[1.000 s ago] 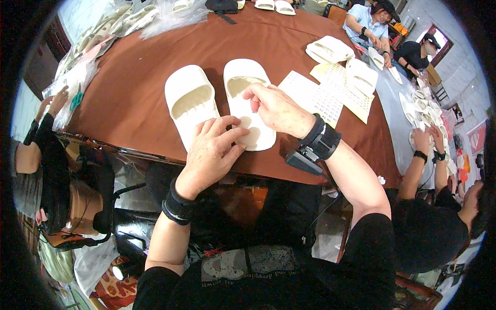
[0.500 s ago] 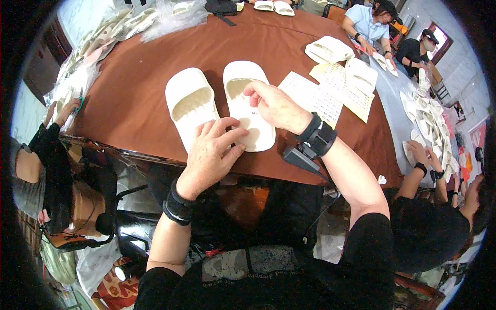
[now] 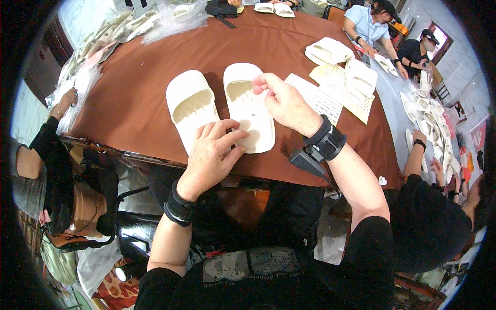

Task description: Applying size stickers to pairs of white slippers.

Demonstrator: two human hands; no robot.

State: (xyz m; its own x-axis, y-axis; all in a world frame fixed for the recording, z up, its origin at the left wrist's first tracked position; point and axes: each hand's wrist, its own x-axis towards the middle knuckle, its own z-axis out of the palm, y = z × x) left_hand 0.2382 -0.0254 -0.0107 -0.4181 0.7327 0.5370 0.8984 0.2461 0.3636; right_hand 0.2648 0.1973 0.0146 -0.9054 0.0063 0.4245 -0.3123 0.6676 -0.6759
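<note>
Two white slide slippers lie side by side on the brown-covered table, toes pointing away from me. My left hand rests with spread fingers over the heel of the left slipper, its fingertips reaching the edge of the right slipper. A small dark printed size mark shows on the right slipper's footbed. Above that slipper's right side hovers my right hand, fingers loosely bent and apart, nothing visible in them. Part of the left slipper's heel is hidden under my left hand.
Sticker sheets lie right of my hand, partly under another pair of white slippers. Plastic-wrapped slippers line the far left edge. Co-workers sit around, with many slippers on a grey-covered table at right.
My right hand has shifted right and lifted off the right slipper's footbed, uncovering the printed mark. My left hand stays almost still.
</note>
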